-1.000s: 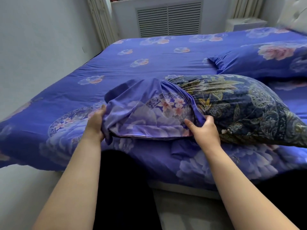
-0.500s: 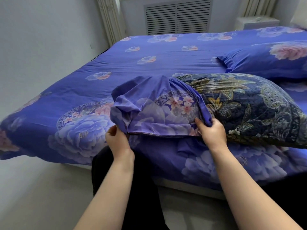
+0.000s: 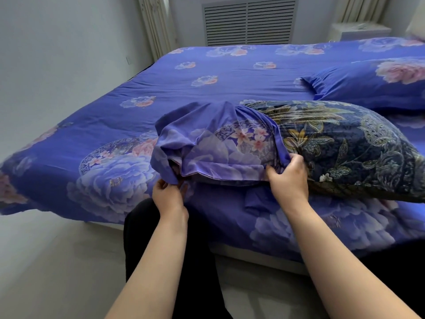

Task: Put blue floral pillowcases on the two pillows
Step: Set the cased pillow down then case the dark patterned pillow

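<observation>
At frame centre, the left hand [image 3: 169, 194] pinches the pillowcase [image 3: 213, 146] corner from below; the right hand [image 3: 288, 178] grips its bunched edge on the dark pillow [image 3: 345, 148], both arms outstretched

I am seeing a periwinkle pillowcase [image 3: 207, 143] showing pale peonies and pink blossoms. Right of it, the pillow [image 3: 345, 146] is showing navy with gold leaves. Behind the pillowcase, the bedsheet [image 3: 230, 84] is showing blue with pink-and-lilac flowers.
</observation>
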Demonstrator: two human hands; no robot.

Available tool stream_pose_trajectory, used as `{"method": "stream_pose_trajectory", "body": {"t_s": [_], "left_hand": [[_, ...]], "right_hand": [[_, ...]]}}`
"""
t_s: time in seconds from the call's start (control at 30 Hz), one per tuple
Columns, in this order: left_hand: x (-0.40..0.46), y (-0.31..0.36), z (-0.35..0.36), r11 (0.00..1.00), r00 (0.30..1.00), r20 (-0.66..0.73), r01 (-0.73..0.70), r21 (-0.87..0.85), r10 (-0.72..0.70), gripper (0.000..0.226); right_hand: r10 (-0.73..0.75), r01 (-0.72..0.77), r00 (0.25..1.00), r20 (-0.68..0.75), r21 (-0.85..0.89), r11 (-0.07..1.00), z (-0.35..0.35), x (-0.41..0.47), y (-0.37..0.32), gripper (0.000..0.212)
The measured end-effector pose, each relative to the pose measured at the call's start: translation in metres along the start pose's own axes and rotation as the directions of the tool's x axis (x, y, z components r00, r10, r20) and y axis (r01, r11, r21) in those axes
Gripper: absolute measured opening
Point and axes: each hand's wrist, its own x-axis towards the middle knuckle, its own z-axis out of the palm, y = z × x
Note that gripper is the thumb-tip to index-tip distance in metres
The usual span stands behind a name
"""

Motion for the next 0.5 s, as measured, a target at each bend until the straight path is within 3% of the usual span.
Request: {"method": "stream_pose_trajectory", "body": {"t_s": [0.07,0.13,0.27,0.37,0.43,0.5], "left_hand": [[-0.001,0.002,0.002,1.000,1.000,-0.006,0.014,0.002,-0.014,0.026],[-0.005,-0.001,0.000,0.996,0.998,0.008,0.063,-0.058,-0.062,0.027],[-0.009,-0.011,-0.010,0.919,0.971,0.106,0.237,-0.316,-0.214,0.024],[-0.003,-0.019,-0.020,0.808,0.924,0.233,0.378,-0.453,-0.302,0.025],[-0.001,-0.023,-0.025,0.786,0.903,0.264,0.425,-0.448,-0.338,0.028],[-0.003,-0.023,-0.029,0.842,0.905,0.279,0.408,-0.354,-0.321,0.030]], "right_hand": [[-0.158,0.149,0.976,-0.151,-0.068,0.986,0.004,-0.011,-0.010,0.058],[-0.393,0.370,0.896,-0.208,-0.142,0.918,0.009,-0.020,-0.018,0.050],[-0.709,0.705,0.703,-0.057,-0.083,0.705,0.032,-0.033,-0.039,0.014],[-0.785,0.785,0.602,0.150,0.073,0.616,0.053,-0.045,-0.060,0.013],[-0.775,0.766,0.610,0.162,0.130,0.630,0.062,-0.048,-0.079,0.017],[-0.751,0.739,0.640,0.161,0.137,0.660,0.065,-0.046,-0.101,0.016]]}}
